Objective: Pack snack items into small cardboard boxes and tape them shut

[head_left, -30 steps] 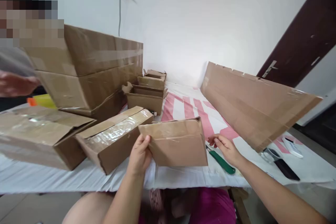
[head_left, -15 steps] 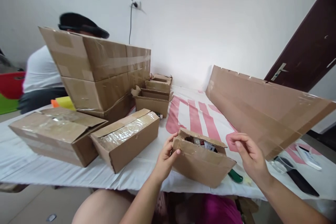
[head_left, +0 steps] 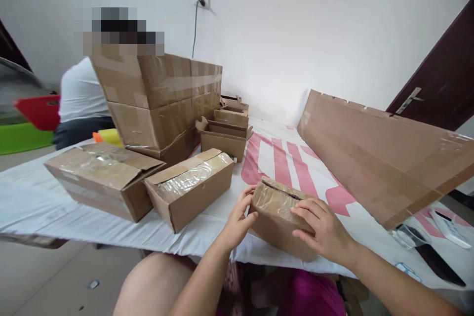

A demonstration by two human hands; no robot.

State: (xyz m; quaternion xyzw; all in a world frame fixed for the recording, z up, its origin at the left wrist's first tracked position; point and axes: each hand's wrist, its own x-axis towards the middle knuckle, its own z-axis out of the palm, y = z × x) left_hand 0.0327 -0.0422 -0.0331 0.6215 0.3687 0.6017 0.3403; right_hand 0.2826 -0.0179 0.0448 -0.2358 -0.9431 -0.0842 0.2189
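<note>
A small brown cardboard box (head_left: 276, 207) lies on the white-covered table (head_left: 111, 229) near its front edge, its taped top flaps down. My left hand (head_left: 239, 222) grips the box's left end with thumb and fingers. My right hand (head_left: 320, 229) rests on the top flap with its fingers curled over it, pressing it flat. What is inside the box is hidden.
Two taped boxes (head_left: 190, 185) (head_left: 103, 177) lie to the left, a tall stack of cartons (head_left: 159, 103) and small open boxes (head_left: 225, 133) behind. A long flat cardboard sheet (head_left: 381, 155) slants at right. Another person (head_left: 81, 103) sits beyond the table's far left. Dark tools (head_left: 440, 264) lie at right.
The small box was held up flat, then lay open with items showing; now its flaps are down under my right hand. The view has shifted left.
</note>
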